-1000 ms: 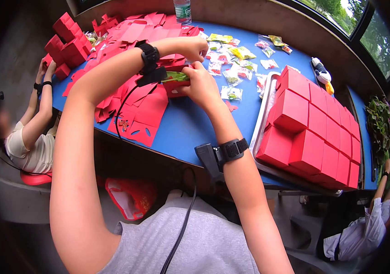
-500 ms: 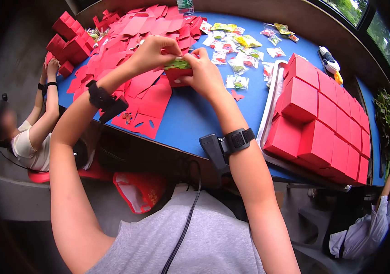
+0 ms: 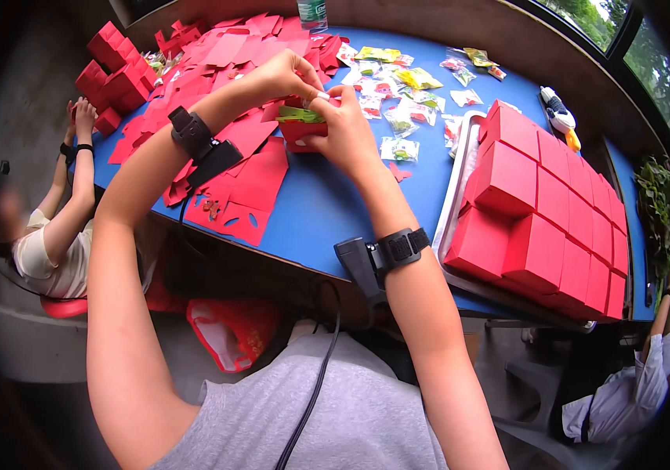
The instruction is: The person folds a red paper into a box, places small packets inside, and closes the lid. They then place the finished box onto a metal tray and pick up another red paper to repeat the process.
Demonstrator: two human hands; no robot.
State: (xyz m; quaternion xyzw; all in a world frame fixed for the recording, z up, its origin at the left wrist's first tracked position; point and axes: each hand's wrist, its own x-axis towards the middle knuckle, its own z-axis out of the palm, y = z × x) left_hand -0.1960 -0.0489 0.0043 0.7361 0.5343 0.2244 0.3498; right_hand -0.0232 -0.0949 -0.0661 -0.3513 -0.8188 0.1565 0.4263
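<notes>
Over the blue tabletop, between the flat cards and the snack bags, the right hand grips the small box, and a green packet is already in its open top. The left hand has its fingertips pinched near the box's rim, but whether they hold something, I cannot tell. At right, stacked boxes occupy a tray below the window, while another person sits at left.

Daylight from window top R; dim under table, edges dark w/ fisheye bend
</notes>
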